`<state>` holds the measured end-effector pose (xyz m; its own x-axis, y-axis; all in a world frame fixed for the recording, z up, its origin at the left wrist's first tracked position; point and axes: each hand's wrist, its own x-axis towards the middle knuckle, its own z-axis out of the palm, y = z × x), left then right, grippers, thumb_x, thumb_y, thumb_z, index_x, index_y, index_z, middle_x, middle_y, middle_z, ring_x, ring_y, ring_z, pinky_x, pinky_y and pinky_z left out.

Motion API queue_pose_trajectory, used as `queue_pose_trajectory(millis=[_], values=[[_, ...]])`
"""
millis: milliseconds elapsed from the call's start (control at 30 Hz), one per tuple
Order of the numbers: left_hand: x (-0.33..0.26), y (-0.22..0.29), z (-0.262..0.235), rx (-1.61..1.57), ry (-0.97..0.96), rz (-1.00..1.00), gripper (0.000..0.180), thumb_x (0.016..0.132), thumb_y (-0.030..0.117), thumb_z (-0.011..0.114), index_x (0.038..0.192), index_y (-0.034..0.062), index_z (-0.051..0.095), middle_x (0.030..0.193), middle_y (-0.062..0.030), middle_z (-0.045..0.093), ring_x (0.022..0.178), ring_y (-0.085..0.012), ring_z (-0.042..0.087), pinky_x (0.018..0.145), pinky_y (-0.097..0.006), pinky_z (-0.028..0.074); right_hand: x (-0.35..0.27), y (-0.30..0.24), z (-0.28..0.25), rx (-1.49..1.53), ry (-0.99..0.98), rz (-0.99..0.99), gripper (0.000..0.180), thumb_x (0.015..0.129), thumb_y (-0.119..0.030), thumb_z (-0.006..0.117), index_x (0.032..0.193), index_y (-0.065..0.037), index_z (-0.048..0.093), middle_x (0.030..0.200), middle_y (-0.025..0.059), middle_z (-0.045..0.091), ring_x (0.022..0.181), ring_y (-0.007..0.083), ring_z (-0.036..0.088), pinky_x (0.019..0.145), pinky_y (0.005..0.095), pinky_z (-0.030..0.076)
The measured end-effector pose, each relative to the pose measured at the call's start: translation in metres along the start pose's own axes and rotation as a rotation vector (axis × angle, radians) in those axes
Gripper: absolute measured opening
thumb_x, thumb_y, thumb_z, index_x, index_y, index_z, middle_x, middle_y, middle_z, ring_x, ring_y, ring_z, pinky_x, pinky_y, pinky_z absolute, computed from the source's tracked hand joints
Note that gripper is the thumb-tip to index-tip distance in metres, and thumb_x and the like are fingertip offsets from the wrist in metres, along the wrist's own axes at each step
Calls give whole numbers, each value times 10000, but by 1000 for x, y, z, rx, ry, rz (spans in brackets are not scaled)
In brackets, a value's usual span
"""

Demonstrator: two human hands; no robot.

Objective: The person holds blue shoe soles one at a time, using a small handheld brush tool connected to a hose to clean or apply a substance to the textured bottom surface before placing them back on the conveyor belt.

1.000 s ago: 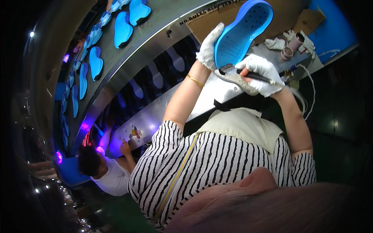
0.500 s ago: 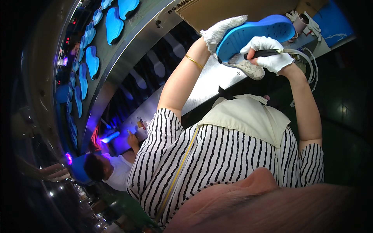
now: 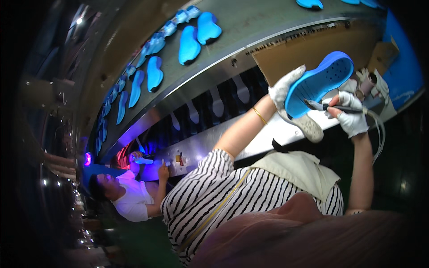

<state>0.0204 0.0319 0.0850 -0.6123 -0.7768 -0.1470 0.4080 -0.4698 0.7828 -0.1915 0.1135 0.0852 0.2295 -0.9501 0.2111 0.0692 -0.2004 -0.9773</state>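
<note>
Gripping a blue foot-shaped sole (image 3: 315, 85) in my white-gloved left hand (image 3: 286, 85), I'm poising a black-handled brush (image 3: 316, 105) over it with my right hand (image 3: 350, 118); brushing's looking unfinished, coverage unclear.

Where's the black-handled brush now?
Right of centre in the head view, the brush is in the right hand's fingers, its tip over the blue sole.

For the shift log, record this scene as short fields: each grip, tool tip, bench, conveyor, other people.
Left grip: white-gloved, holding a blue sole along its left edge
Right grip: white-gloved, some fingertips bare, holding a brush-like tool
Tool tip: at the sole's face; contact unclear
Bench: metal surface; pale shoe-shaped piece seen below the sole
Conveyor: carries more blue soles
Other people: a co-worker in white, at left
</note>
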Motion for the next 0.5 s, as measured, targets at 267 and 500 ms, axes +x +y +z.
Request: queue_pose_trajectory(millis=[267,500], values=[[-8,-30,-10,-387,-120,79,630,907,532,430,1236,-1,496,1125,-200,597,954,-309,624,841,-445,522,-17,13,50,147,-239,121,75,774,-3,676,824,-39,633,766,45,645,649,80,577,609,221,469],[-14,-42,-7,-494,-171,158,687,914,549,353,1322,-2,399,1216,-249,524,1044,-377,569,913,-474,469,-6,12,57,-103,87,-279,81,812,27,632,861,-17,585,762,63,636,655,88,608,600,201,486]])
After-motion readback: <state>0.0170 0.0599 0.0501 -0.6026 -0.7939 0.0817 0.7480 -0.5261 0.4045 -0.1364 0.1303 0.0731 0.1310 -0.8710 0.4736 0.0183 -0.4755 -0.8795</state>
